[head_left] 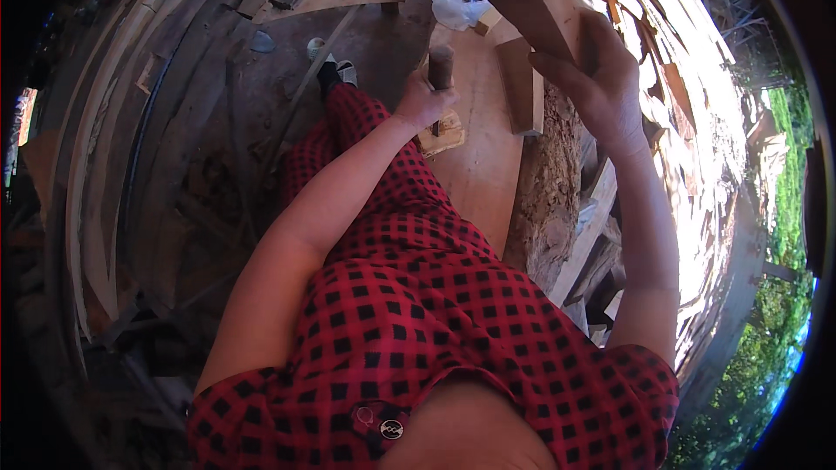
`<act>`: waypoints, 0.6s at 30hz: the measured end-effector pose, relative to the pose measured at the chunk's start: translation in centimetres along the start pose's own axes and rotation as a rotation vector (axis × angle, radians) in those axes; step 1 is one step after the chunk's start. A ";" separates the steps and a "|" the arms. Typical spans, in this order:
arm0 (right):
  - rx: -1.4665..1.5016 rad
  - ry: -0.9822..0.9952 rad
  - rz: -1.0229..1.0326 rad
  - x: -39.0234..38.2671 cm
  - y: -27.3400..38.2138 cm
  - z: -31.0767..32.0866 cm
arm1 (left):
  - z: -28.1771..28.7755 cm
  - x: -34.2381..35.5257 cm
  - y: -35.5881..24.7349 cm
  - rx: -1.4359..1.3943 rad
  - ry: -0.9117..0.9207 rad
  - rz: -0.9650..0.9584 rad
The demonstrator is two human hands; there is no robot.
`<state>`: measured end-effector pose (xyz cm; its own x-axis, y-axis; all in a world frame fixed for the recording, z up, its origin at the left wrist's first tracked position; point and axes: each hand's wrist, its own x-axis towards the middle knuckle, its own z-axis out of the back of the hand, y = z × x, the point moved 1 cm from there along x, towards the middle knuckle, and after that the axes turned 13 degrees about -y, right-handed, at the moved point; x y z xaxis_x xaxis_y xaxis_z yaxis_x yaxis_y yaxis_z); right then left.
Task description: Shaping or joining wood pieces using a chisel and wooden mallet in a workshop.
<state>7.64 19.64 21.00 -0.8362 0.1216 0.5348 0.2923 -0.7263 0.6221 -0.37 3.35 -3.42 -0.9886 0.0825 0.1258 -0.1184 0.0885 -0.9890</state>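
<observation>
Head view: chisel-like tool (441, 68) within left fingers (444, 97)

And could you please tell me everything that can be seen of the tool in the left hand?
The tool, gripped by the left hand, looks like a chisel. Its thick, rounded brown handle appears wooden; a narrow, dark shaft, perhaps metal, shows below the hand. The hand hides the part between. It stands roughly upright, handle uppermost, with its lower end at a small pale piece of wood. Whether the tip cuts into that wood cannot be told.
</observation>
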 end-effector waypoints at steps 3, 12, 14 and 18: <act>0.064 0.042 -0.069 -1.2 -1.3 -0.5 | 0.0 0.1 0.5 -0.002 0.014 0.005; -0.084 0.055 0.037 -0.5 -0.5 -0.2 | 0.4 0.2 1.0 -0.018 0.016 0.064; -0.013 0.025 -0.003 -0.9 -0.2 -0.2 | 0.4 0.3 1.1 -0.080 0.020 0.114; -0.551 0.454 0.104 -0.6 -3.1 -1.3 | 0.5 0.2 1.0 -0.057 0.034 0.065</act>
<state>6.64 20.98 18.03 -0.9621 -0.1734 0.2103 0.2047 -0.9691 0.1377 -0.76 3.00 -4.45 -0.9902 0.1231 0.0653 -0.0480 0.1384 -0.9892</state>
